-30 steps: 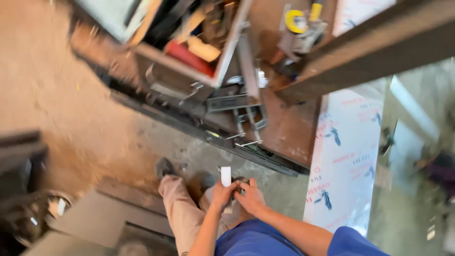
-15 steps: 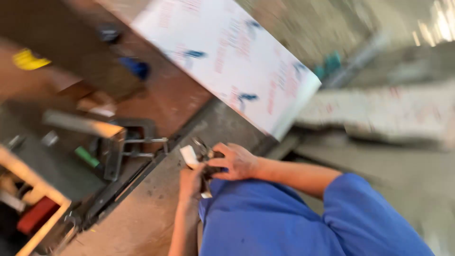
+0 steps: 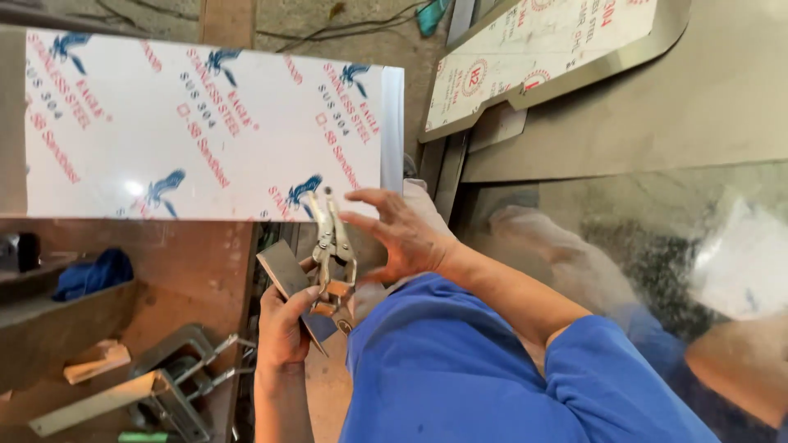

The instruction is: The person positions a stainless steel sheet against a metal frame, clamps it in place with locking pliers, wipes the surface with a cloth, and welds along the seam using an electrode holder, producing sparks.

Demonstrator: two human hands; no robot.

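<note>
My left hand [image 3: 285, 324] grips a small flat metal plate [image 3: 283, 275] together with the lower end of silvery locking pliers [image 3: 332, 246]. The pliers stand upright, their jaws at the plate's edge and their handles pointing up. My right hand [image 3: 402, 231] is beside the pliers' handles with fingers spread, fingertips touching or nearly touching them. Blue sleeves and a blue shirt fill the lower middle of the view.
A large steel sheet [image 3: 205, 123] with white protective film lies ahead on a brown bench [image 3: 205, 271]. A second filmed sheet [image 3: 558, 49] rests on a grey metal surface at upper right. Metal clamps [image 3: 176, 377] and a blue rag [image 3: 94, 272] lie at lower left.
The view has swung round from the floor and tool rack to the filmed sheet and bench. The hands stay together at the plate, and the pliers now stand upright on it.
</note>
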